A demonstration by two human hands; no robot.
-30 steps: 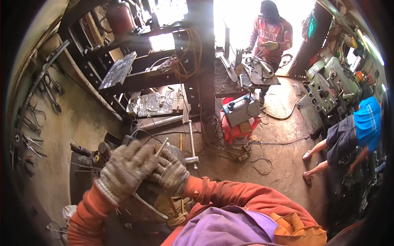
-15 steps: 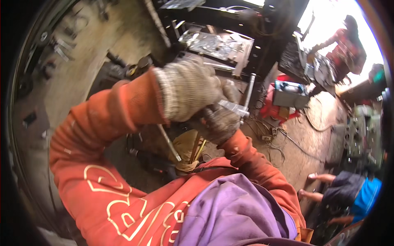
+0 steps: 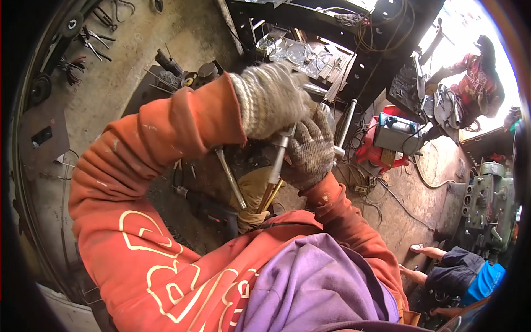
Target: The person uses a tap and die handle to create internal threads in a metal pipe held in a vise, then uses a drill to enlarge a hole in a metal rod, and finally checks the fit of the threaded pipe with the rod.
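My left hand [image 3: 274, 101], in a worn knitted work glove, is closed with its fingers curled and slightly blurred; what they grip is hidden. Just below and to its right, my right hand [image 3: 308, 152], gloved alike, shows its back, with fingers bent upward and close to the left hand. Between the two gloves a slim silver metal tool [image 3: 279, 157] slants down toward me, its upper end hidden at the hands. It lies along the thumb side of my right hand. Round metal rods stand out on either side: one left rod [image 3: 231, 180] and one right rod [image 3: 347, 123].
Pliers [image 3: 95, 43] and other hand tools lie at the far left. A cluttered metal shelf [image 3: 296, 55] stands ahead. To the right are a red stool [image 3: 371, 145] bearing a grey box, cables [image 3: 381, 185], a green machine [image 3: 489, 196] and two people, one in blue [image 3: 487, 282].
The silver tool has swung from pointing right across my right glove to pointing down toward me. My right hand has turned, its fingers now upward. The view has shifted a little.
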